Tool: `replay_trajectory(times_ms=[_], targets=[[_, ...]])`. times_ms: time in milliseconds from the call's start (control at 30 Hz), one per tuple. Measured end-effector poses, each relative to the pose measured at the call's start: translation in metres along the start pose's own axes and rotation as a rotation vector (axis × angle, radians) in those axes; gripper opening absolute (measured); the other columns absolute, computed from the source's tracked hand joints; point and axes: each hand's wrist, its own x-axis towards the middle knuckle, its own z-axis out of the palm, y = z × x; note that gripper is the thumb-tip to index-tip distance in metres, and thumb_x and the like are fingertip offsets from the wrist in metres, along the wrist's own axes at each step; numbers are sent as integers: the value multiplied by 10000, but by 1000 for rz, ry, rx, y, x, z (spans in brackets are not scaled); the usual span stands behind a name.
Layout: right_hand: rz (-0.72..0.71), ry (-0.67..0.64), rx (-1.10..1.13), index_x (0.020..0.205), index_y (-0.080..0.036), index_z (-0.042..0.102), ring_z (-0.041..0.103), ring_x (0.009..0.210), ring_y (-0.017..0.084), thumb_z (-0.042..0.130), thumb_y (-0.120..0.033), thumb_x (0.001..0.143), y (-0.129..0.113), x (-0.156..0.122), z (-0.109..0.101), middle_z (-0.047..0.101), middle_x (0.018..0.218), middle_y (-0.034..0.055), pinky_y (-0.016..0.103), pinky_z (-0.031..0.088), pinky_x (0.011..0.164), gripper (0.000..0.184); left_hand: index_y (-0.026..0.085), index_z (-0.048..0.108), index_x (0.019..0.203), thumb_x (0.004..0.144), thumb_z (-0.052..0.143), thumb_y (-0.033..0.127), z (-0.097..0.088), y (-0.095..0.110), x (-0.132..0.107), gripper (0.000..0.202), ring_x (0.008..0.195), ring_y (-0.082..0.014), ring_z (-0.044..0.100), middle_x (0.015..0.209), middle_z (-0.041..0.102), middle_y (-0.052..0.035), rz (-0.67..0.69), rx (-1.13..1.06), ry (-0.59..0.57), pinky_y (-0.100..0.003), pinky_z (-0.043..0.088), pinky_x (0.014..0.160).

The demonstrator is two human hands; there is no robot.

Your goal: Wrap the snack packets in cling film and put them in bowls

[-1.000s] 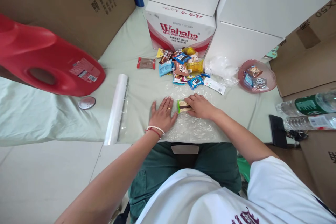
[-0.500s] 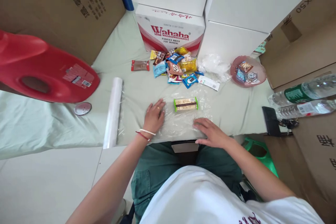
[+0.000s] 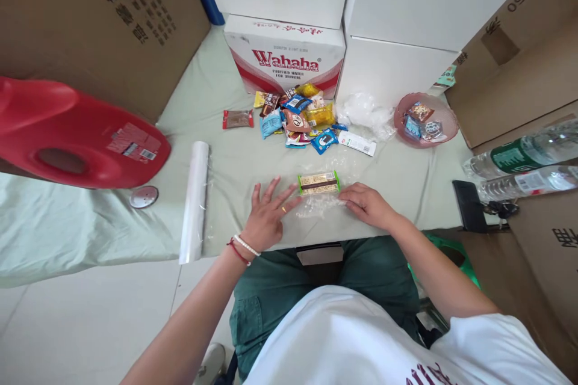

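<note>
A snack bar (image 3: 318, 183) in a clear wrapper with green ends lies on a sheet of cling film (image 3: 318, 206) on the cloth-covered table. The film's near edge is gathered up close to the bar. My left hand (image 3: 270, 216) is spread, its fingertips by the film just left of the bar. To the right of the bar, my right hand (image 3: 368, 207) pinches the bunched film between thumb and fingers. A roll of cling film (image 3: 195, 201) lies to the left of my left hand.
Several wrapped snacks (image 3: 295, 117) are piled before the Wahaha box (image 3: 289, 60). A pink bowl (image 3: 445, 114) holds more packets, beside crumpled clear plastic (image 3: 363, 114). A red jug (image 3: 90, 138) stands left; plastic bottles (image 3: 524, 156) and a black phone (image 3: 469, 204) lie right.
The near side of the film has been drawn up toward the snack bar. My right hand has closed on the film and moved forward; my left hand has spread its fingers.
</note>
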Motion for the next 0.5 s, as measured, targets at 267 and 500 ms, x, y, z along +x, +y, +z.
replay_trajectory(times_ms=[267, 500], targets=[[179, -57, 19, 1071, -192, 740, 704, 895, 196, 472, -334, 1043, 18, 37, -26, 763, 1002, 71, 288, 497, 807, 304, 272, 730, 841, 938, 553, 371, 14, -10, 29, 225, 1391, -322, 529, 1054, 762, -38, -256, -119, 167, -662, 58, 1264], [515, -150, -303, 1183, -187, 720, 654, 1046, 254, 535, -220, 988, 35, 67, -24, 739, 1143, 101, 301, 463, 816, 271, 179, 668, 931, 798, 644, 410, 22, -44, 54, 267, 1227, -366, 549, 1063, 641, -156, -795, -94, 326, -556, 391, 1136]])
